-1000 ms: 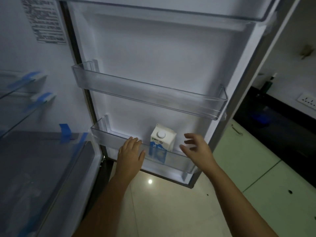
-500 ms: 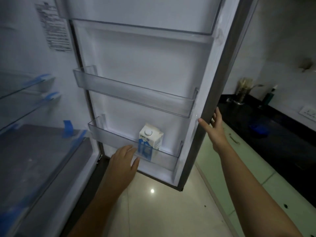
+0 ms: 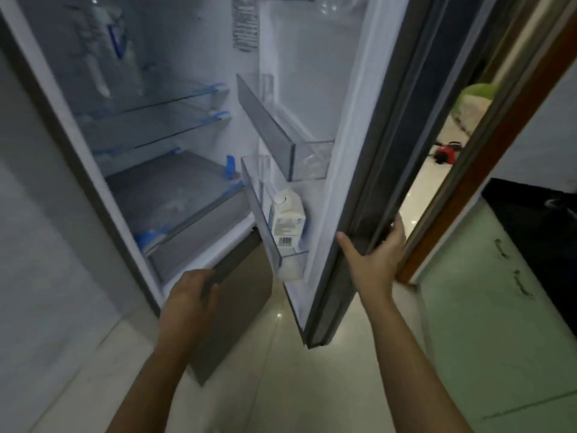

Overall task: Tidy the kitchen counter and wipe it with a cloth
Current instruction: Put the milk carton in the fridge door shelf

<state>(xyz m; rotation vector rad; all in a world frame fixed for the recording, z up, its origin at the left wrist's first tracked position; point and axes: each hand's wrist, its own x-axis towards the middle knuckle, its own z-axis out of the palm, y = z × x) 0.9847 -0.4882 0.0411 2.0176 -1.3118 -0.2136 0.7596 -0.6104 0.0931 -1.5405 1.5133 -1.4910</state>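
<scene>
Our right hand grips the open fridge door by its outer edge, thumb on the inner face, fingers curled round the far side; our left hand lies at the top edge of the grey lower door, its grasp too blurred to judge; a white carton stands upright in the lower door bin; the black counter shows at far right.

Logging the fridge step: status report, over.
Right hand grips fridge door edge. Left hand low, grip unclear. Milk carton upright in lower door bin. Nothing seen blocking door.
</scene>
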